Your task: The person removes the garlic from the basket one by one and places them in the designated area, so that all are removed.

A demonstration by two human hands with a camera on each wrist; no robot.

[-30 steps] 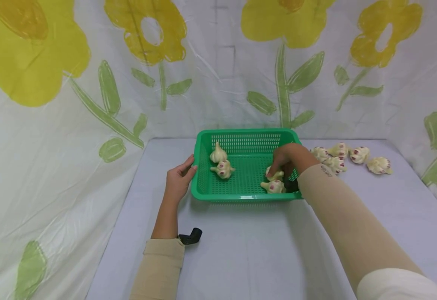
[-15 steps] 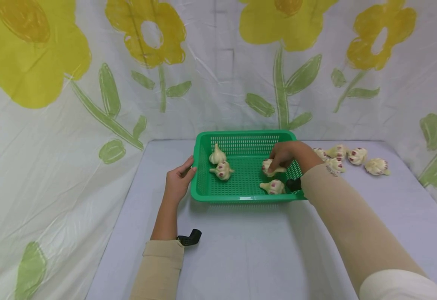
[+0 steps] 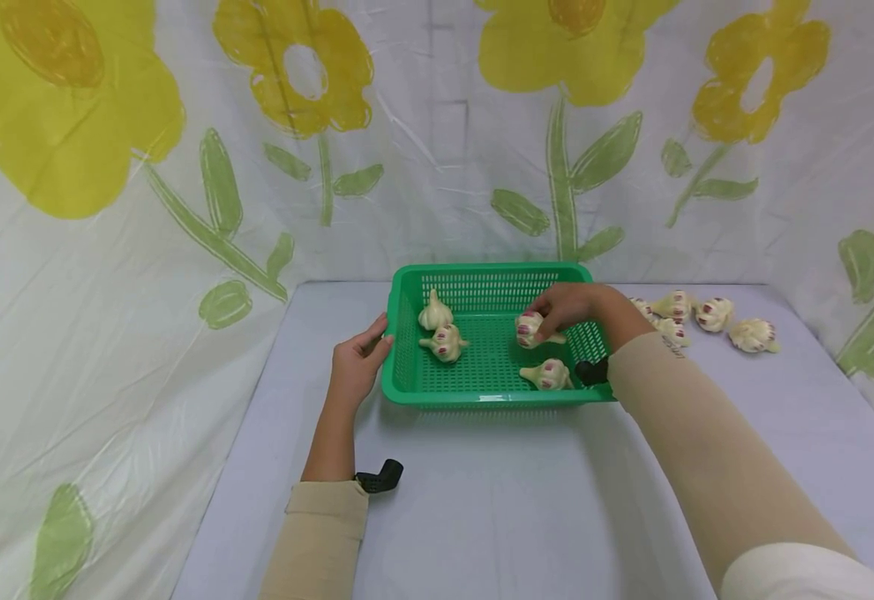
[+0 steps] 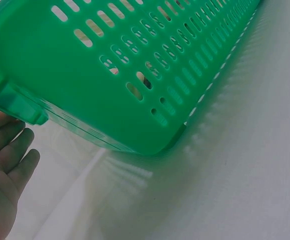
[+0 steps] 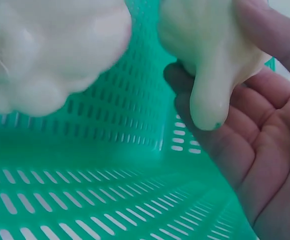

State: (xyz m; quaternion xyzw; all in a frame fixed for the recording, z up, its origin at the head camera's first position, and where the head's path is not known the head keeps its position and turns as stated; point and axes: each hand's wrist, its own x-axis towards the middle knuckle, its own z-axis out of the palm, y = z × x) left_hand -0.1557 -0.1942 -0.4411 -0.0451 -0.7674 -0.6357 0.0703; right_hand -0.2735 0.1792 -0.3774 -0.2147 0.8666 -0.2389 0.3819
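In my right hand is a garlic bulb, gripped between thumb and fingers over the right part of a green plastic basket. The right wrist view shows the thumb on one side of the held bulb, fingers behind it, its stem pointing down. Below it in the head view, another garlic bulb lies near the basket's front right. Two more, a back bulb and a front bulb, lie at the basket's left. My left hand touches the basket's left rim, its fingers extended below it.
Several garlic bulbs lie on the pale tablecloth right of the basket, some partly behind the right forearm. A white curtain with yellow flowers stands behind the table and along its sides.
My right hand has raised the garlic bulb from the basket's right part and carried it slightly left. My left hand has stayed at the left rim.
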